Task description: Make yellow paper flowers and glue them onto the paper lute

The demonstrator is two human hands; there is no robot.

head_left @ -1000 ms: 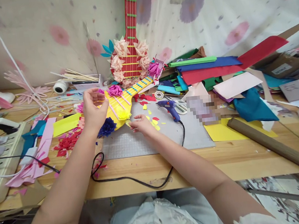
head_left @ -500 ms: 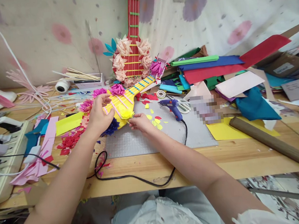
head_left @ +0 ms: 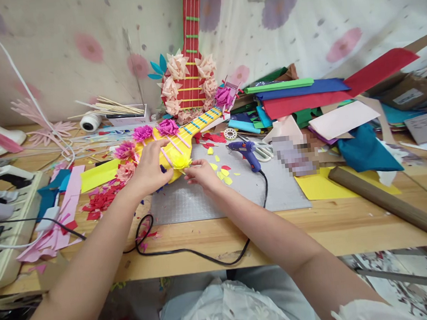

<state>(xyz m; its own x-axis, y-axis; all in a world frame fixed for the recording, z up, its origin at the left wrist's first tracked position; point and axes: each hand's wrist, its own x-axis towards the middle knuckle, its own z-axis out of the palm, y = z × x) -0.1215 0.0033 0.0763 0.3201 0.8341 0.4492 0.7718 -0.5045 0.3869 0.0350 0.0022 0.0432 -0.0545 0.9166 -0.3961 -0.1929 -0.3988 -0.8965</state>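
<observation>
A yellow paper pipa-shaped instrument [head_left: 181,142] with blue frets and pink strips lies at a slant on the grey cutting mat. Paper flowers edge its body, among them magenta ones [head_left: 167,127]. A bright yellow paper flower [head_left: 181,159] sits at its lower right edge. My left hand [head_left: 150,168] rests over the body, fingers spread and thumb apart, holding nothing; it largely covers a dark blue flower [head_left: 160,186]. Fingers of my right hand [head_left: 203,173] are pinched together at the lower right side of the yellow flower, touching it.
A blue glue gun [head_left: 246,153] lies on the cutting mat [head_left: 217,202], its black cord looping toward the table's front edge. Yellow petals [head_left: 224,174] are scattered nearby. Behind stands a red paper instrument [head_left: 188,87]. Crepe paper [head_left: 306,101] piles up right; a power strip [head_left: 20,229] lies left.
My left hand has shifted down and right, its thumb now nearer the yellow flower and covering most of the dark blue one. My right hand stays nearly in place.
</observation>
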